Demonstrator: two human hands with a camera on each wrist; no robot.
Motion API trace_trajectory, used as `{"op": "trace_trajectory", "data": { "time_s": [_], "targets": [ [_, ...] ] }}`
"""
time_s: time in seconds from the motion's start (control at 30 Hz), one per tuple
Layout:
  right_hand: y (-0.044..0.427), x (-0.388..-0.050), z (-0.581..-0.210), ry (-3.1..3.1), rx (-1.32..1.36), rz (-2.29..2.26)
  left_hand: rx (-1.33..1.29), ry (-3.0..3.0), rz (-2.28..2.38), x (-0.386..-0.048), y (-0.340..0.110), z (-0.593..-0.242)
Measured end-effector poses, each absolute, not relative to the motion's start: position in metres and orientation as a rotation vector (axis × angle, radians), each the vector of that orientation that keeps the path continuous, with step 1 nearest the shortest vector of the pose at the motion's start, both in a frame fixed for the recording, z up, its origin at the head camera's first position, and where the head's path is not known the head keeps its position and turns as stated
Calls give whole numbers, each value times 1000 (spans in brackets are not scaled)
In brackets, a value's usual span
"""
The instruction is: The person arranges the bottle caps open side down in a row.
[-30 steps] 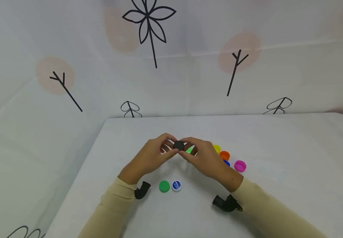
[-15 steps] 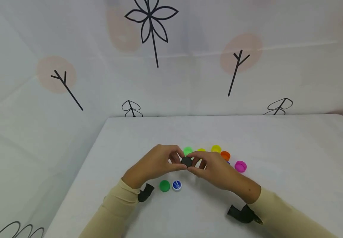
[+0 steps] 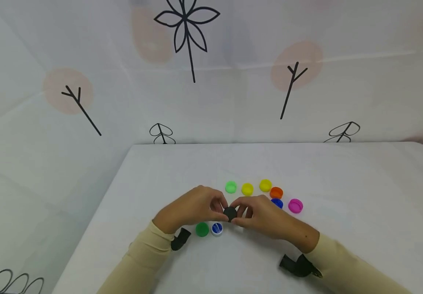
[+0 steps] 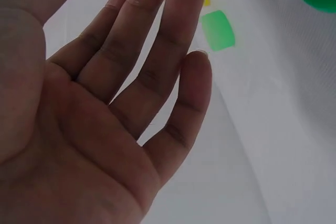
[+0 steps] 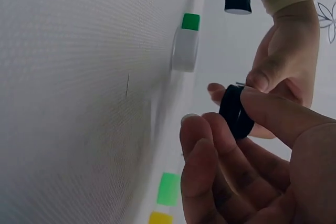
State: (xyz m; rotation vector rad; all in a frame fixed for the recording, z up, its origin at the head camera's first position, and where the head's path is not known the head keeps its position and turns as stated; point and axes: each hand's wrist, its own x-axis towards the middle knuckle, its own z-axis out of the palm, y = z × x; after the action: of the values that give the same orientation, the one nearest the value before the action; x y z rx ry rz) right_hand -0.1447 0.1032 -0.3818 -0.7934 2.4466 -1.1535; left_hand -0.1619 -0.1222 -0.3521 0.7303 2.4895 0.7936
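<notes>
A round black bottle cap is pinched between both hands, just above the table in the head view. My left hand holds its left side with thumb and fingertips. From the right, my right hand pinches the other side. The right wrist view shows the black cap edge-on, its ribbed side between the two hands. In the left wrist view only a sliver of it appears at the top, above the left hand. Just below the hands lie a green cap and a white cap with a blue label.
Behind the hands lie a light green cap, two yellow caps, one a yellow cap nearer the middle, an orange cap, a blue cap and a magenta cap. A patterned cloth hangs behind the white table.
Both hands have come down and toward the person with the black cap, first also shifting slightly right. The light green and yellow caps behind them are now uncovered.
</notes>
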Motion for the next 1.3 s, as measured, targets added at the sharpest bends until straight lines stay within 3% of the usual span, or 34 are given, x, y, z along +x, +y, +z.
{"op": "trace_trajectory", "data": {
  "time_s": [1.3],
  "targets": [
    [102,-146,-397,2332,-840,-1055,780,2585,480,-153,-109,-367]
  ]
}}
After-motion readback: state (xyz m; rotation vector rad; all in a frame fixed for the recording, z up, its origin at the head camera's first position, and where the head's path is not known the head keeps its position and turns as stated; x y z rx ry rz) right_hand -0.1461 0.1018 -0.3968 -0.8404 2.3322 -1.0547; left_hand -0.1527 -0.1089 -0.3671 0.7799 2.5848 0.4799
